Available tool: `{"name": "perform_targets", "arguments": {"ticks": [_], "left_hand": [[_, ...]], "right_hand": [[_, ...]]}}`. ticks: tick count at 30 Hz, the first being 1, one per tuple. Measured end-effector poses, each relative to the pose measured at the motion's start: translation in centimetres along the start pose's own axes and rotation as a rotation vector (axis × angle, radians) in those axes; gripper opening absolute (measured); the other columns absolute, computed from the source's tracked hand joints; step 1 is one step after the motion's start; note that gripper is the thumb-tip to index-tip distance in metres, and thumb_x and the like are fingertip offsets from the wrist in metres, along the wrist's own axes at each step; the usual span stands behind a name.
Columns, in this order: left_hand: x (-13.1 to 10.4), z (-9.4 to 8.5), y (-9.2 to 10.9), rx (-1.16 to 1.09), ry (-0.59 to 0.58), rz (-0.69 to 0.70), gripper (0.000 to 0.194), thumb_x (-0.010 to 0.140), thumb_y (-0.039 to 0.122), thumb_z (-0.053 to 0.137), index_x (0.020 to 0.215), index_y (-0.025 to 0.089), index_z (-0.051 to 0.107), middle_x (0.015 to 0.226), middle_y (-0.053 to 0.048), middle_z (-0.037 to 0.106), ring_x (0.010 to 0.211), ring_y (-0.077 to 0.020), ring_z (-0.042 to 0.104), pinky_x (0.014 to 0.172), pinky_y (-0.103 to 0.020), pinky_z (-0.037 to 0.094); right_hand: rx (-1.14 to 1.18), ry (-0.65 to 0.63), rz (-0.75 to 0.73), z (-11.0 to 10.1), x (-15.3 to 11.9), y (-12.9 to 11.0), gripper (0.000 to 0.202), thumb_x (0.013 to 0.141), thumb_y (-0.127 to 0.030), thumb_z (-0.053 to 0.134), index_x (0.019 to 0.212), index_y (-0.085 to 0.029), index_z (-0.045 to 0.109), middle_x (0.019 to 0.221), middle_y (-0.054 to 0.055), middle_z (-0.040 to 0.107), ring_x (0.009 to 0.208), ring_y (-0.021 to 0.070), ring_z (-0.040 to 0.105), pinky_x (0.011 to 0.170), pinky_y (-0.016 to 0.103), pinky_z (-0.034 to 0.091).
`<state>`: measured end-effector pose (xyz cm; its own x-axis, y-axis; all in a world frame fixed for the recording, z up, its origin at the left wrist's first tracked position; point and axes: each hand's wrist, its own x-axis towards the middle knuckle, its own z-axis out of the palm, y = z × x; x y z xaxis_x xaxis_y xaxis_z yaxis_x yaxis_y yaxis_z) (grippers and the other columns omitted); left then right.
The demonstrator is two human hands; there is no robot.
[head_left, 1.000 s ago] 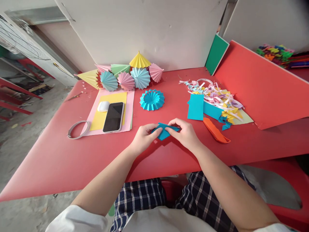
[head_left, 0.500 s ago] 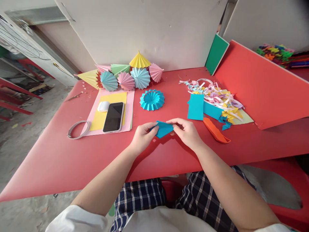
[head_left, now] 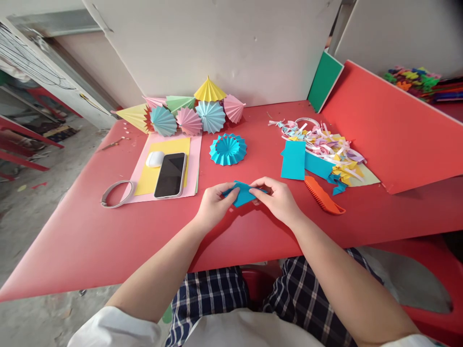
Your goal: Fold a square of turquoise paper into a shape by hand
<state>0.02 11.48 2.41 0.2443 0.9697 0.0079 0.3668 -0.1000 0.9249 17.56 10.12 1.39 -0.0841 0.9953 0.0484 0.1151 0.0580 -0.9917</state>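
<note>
Red worktop, on which all items are laid. Row of pleated paper fans set along the far edge. Scrap paper strips heaped at right. Black phone placed on yellow sheet. Blue folded paper, held just above the near worktop centre, pinched between fingers of left hand and right hand

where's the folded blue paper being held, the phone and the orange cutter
folded blue paper piece (head_left: 243,193), head view, on its bare middle between the hands
black smartphone (head_left: 170,175), head view, centre of its dark screen
orange plastic cutter (head_left: 323,195), head view, middle of its ridged body
</note>
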Motion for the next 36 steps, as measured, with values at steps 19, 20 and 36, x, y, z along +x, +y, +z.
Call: {"name": "perform_targets", "arguments": {"ticks": [19, 20, 36], "left_hand": [[0.33, -0.8, -0.38, -0.433, -0.071, -0.044, 0.023, 0.079, 0.025, 0.055, 0.097, 0.019, 0.067, 0.1, -0.005, 0.066, 0.088, -0.0188, 0.06, 0.076, -0.029, 0.048], [0.33, -0.83, -0.37, -0.448, -0.07, -0.046, 0.023, 0.077, 0.022, 0.055, 0.097, 0.02, 0.067, 0.1, -0.004, 0.066, 0.087, -0.0185, 0.06, 0.075, -0.029, 0.048], [0.28, -0.61, -0.21, -0.48, -0.081, -0.01, 0.033, 0.071, 0.01, 0.059, 0.101, 0.02, 0.065, 0.108, -0.004, 0.065, 0.096, -0.0203, 0.06, 0.08, -0.032, 0.049]], "right_hand": [[-0.041, 0.008, -0.17, -0.48, 0.03, 0.12, 0.011, 0.078, -0.024, 0.06, 0.087, -0.023, 0.067, 0.094, 0.003, 0.064, 0.084, 0.0156, 0.063, 0.067, 0.026, 0.055], [-0.052, -0.001, -0.178, -0.52, 0.0, 0.03, 0.011, 0.078, -0.024, 0.061, 0.087, -0.023, 0.067, 0.095, 0.002, 0.064, 0.087, 0.0159, 0.063, 0.069, 0.026, 0.055], [-0.053, -0.038, -0.156, -0.62, -0.08, 0.06, 0.026, 0.075, -0.031, 0.066, 0.101, -0.028, 0.067, 0.102, 0.001, 0.066, 0.085, 0.0145, 0.064, 0.073, 0.027, 0.055]]}}
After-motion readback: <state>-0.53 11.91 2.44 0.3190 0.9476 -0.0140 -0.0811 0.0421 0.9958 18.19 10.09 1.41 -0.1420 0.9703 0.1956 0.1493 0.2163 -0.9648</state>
